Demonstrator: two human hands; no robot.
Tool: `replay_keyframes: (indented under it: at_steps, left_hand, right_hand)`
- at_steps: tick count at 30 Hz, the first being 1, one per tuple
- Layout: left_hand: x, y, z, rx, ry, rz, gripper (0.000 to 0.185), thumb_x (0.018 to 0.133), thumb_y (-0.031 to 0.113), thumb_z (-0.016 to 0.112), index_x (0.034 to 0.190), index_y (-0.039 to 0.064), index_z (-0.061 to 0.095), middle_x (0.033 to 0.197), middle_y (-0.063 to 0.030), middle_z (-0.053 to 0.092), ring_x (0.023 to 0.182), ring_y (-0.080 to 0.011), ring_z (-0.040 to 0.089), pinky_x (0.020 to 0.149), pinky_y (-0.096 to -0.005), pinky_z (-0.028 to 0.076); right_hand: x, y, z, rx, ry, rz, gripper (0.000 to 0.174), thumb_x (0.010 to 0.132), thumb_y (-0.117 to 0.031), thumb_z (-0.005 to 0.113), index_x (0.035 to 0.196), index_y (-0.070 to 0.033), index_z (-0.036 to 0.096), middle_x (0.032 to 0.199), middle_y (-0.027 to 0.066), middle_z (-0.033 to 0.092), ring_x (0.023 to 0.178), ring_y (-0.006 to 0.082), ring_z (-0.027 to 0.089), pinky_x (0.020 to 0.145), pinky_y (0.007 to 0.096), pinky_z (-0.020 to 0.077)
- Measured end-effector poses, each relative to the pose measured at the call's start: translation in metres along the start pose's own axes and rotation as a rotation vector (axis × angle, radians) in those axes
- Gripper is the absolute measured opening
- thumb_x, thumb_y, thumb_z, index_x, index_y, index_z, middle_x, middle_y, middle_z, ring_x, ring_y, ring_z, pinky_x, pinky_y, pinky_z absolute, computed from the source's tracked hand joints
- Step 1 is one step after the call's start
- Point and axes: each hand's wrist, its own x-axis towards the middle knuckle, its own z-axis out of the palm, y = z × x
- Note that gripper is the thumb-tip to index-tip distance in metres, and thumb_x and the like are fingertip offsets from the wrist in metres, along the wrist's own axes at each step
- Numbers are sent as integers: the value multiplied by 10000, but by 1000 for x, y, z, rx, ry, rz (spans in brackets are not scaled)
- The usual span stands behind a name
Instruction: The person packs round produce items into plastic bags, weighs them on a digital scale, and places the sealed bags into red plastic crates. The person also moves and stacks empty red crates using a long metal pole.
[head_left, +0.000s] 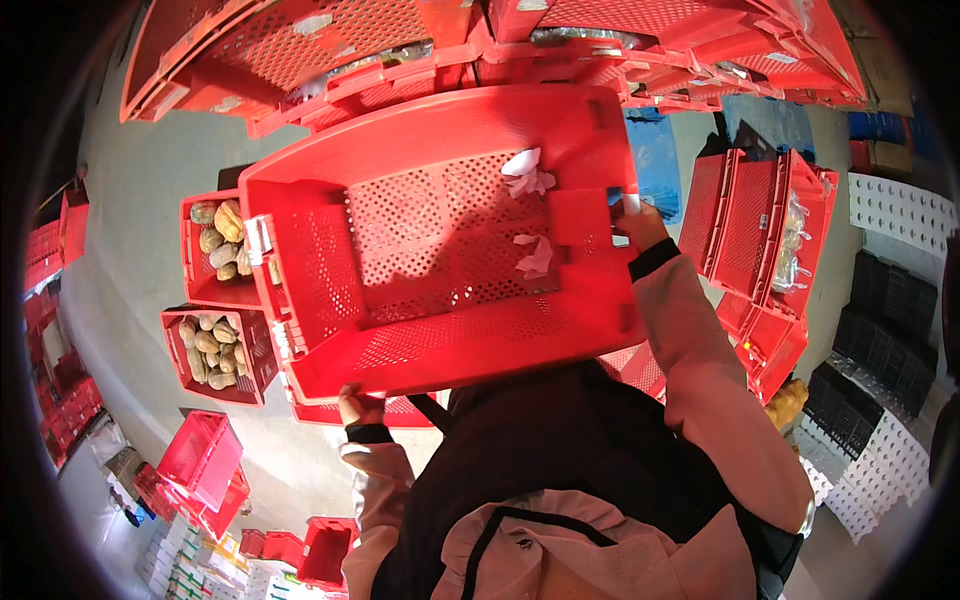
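Both hands hold a large red perforated plastic crate (450, 315) tilted in front of my body. My left hand (360, 406) grips the rim at its near left corner, with the fingers partly hidden beneath the crate. At the handle opening of the right end wall, my right hand (643, 223) is closed around the edge. Inside, crumpled pieces of pale pink paper or thin wrap (534, 256) lie on the mesh bottom, alongside a whitish scrap (520, 161).
Stacked red crates (315, 45) with wrapped goods stand ahead. Two crates of squash-like produce (214, 349) sit at left. More red crates (750, 217) and blue material (652, 165) lie right, beyond them black crates (885, 300) and white perforated panels (896, 202).
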Motion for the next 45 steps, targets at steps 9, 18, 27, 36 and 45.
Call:
replay_keyframes:
  at_steps: [9,18,27,36,45]
  left_hand:
    - [28,30,65,156,29,5,172,773,163,499,905,65,550,894,-120,610,809,-304,586,742,-479,486]
    - [46,-36,77,-41,73,299,250,777,160,562,973,6,566,806,-85,617,596,-220,583,532,-378,491]
    - [12,-90,135,163,276,593,523,734,176,620,1160,-16,385,938,-229,586,863,-404,590,776,-416,463]
    - [-7,-70,119,241,136,531,819,693,359,677,1281,-58,287,1195,-261,425,1049,-410,503,867,-421,443]
    - [22,-114,56,24,-389,456,661,810,250,686,1328,22,345,1199,-123,507,1058,-186,521,851,-311,456]
  right_hand:
    - [82,16,7,-407,-70,-206,323,641,-107,613,944,3,603,848,153,653,780,307,630,686,385,500]
    - [120,26,-29,-137,-233,158,331,736,-48,544,1065,-30,504,961,88,607,860,233,607,761,345,494]
    - [117,-45,-11,-1433,-69,-276,431,751,-195,579,1163,-89,511,1008,93,588,957,222,566,796,361,452]
    - [72,-87,138,-1531,-190,-351,522,766,-139,611,1257,-93,438,1145,101,542,1053,260,524,905,373,406]
    - [-164,-33,324,-1430,-1172,-1156,374,764,-80,608,1123,-2,535,1096,168,571,1011,297,554,874,391,432]
